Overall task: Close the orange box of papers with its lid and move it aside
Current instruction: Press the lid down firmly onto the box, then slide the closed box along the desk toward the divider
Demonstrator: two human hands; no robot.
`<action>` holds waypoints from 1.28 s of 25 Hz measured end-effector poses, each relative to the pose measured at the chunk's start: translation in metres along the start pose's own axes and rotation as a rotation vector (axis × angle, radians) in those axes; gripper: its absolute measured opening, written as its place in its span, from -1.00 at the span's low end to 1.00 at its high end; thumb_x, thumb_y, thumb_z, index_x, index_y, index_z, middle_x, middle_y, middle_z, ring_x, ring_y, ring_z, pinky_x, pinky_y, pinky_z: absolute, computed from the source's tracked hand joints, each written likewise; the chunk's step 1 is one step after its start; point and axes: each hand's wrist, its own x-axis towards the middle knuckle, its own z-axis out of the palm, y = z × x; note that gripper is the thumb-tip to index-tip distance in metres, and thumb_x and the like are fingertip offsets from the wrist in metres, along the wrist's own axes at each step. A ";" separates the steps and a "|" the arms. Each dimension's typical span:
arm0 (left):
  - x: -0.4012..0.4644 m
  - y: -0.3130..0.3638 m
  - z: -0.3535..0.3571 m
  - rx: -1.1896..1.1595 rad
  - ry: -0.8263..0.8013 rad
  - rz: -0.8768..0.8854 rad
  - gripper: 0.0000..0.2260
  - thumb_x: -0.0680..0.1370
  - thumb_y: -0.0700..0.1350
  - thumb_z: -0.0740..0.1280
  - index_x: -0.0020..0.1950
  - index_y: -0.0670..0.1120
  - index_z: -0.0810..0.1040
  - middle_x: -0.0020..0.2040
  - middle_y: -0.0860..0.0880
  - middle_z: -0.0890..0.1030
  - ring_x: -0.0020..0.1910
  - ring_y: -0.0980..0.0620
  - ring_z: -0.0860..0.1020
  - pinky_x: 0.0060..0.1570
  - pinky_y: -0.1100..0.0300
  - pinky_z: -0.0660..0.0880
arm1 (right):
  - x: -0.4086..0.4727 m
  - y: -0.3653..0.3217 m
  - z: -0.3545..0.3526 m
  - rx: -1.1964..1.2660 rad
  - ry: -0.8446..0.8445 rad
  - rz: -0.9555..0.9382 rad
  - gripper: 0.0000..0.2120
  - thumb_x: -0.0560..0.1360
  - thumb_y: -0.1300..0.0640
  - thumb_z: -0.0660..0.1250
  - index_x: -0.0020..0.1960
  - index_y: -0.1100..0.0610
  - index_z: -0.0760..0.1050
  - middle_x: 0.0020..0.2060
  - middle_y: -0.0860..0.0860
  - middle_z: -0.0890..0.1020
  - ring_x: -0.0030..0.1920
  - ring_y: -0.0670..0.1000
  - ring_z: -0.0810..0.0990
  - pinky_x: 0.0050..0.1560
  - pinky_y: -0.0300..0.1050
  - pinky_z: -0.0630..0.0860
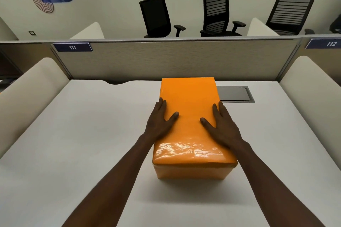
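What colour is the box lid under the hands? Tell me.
Glossy orange lid, matching the box; seen clearly in the head view.

White table up front, a dark hatch set flush into its far edge. Padded cream dividers flank both sides. Behind runs a beige partition with blue number plates, 111 and 112. Beyond it, three black office chairs against a pale wall with lettering and flower artwork.

The room is bright with soft light from above. White shine sits on the near end of the orange lid, with a dark shadow below. Edges bend outward
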 end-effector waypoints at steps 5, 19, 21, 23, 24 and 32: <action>-0.025 0.007 -0.008 -0.217 0.104 -0.076 -0.27 0.59 0.22 0.32 0.66 0.01 0.12 0.68 -0.07 0.15 0.64 -0.16 0.20 0.55 -0.23 0.22 | -0.029 0.002 -0.014 0.335 0.163 0.087 -0.17 0.50 -0.30 0.29 0.63 -0.07 0.02 0.63 0.03 0.05 0.57 0.15 0.16 0.46 0.21 0.22; -0.136 -0.022 0.003 -0.680 -0.004 -0.201 -0.36 0.30 0.44 0.46 0.36 0.53 0.35 0.21 0.37 0.63 0.22 0.19 0.62 0.12 0.16 0.60 | -0.130 0.018 0.019 0.938 -0.029 0.168 -0.13 0.30 -0.32 0.52 0.50 -0.35 0.18 0.36 -0.22 0.50 0.30 -0.06 0.54 0.23 0.03 0.54; -0.137 -0.026 -0.002 -0.738 -0.016 -0.208 -0.39 0.32 0.39 0.49 0.35 0.48 0.42 0.20 0.31 0.66 0.20 0.15 0.65 0.17 0.05 0.63 | -0.130 0.008 0.021 0.985 -0.027 0.179 -0.17 0.28 -0.30 0.52 0.47 -0.34 0.26 0.31 -0.19 0.56 0.27 -0.05 0.57 0.20 0.02 0.56; -0.136 -0.033 -0.016 -0.760 -0.005 -0.212 -0.31 0.33 0.37 0.49 0.44 0.36 0.40 0.27 0.21 0.64 0.22 0.08 0.65 0.24 -0.09 0.62 | -0.127 -0.006 0.027 0.994 -0.041 0.176 -0.18 0.30 -0.27 0.51 0.49 -0.30 0.26 0.31 -0.16 0.56 0.27 -0.03 0.57 0.21 0.05 0.56; -0.134 -0.038 -0.024 -0.756 0.004 -0.211 -0.29 0.33 0.37 0.48 0.45 0.35 0.40 0.29 0.19 0.63 0.23 0.06 0.64 0.25 -0.12 0.62 | -0.124 -0.015 0.029 0.995 -0.048 0.172 -0.18 0.30 -0.26 0.50 0.50 -0.28 0.26 0.31 -0.15 0.55 0.26 -0.03 0.57 0.19 0.04 0.56; -0.133 -0.124 -0.152 -0.713 0.166 -0.210 -0.44 0.38 0.30 0.52 0.36 0.40 0.47 0.24 0.20 0.67 0.18 0.12 0.67 0.17 0.03 0.63 | -0.069 -0.157 0.084 1.020 -0.144 0.048 -0.15 0.31 -0.26 0.48 0.52 -0.21 0.24 0.32 -0.14 0.53 0.24 -0.04 0.55 0.12 -0.03 0.55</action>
